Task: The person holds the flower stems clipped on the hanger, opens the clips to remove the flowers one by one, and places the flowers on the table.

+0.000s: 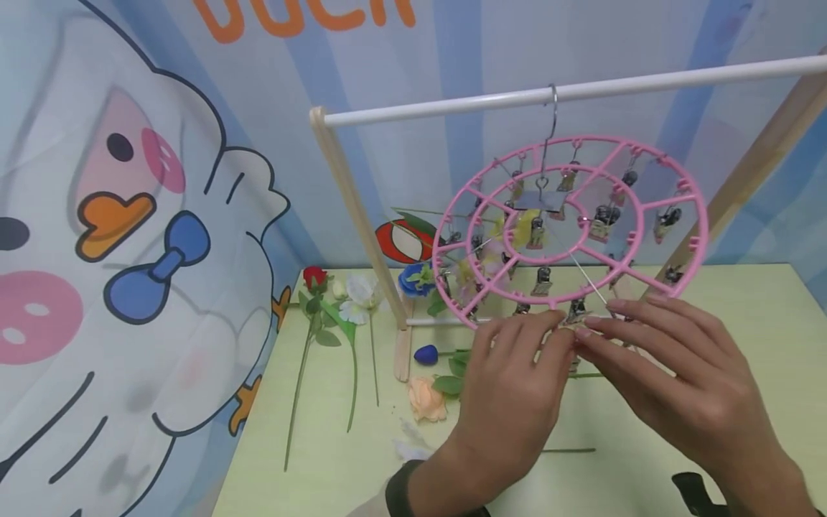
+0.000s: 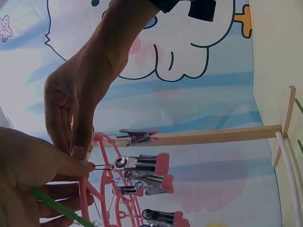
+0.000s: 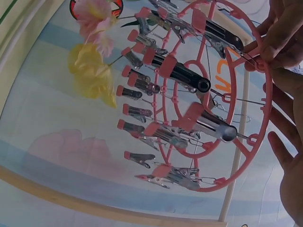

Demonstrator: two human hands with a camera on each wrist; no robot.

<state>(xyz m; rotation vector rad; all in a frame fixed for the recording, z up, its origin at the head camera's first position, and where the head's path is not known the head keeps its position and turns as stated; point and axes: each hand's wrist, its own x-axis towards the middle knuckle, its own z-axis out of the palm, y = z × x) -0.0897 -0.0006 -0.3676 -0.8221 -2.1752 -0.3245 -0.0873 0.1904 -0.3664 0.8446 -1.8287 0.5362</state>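
A round pink clip hanger [image 1: 705,222] dangles from a white bar, its rings carrying several metal clips with pink tips. My left hand [image 1: 517,388] and right hand [image 1: 691,380] meet at its near rim, beside a clip [image 1: 577,310]. Thumb and fingertips of the left hand [image 2: 35,163] pinch the rim where a clip's wire loops on, in the left wrist view. Just across from them, the right hand [image 2: 75,99] pinches the same stretch of rim. A green stem [image 2: 61,208] crosses the left fingers there. Yellow petals [image 3: 92,71] and pink petals [image 3: 93,21] show beyond the clips.
The white bar [image 1: 439,108] rests on wooden posts [image 1: 355,194]. On the table [image 1: 258,459] lie a red rose [image 1: 314,277], a white flower [image 1: 360,294], a peach rose [image 1: 426,399] and a blue bud [image 1: 426,355]. A blue flower [image 1: 415,280] is behind the left post.
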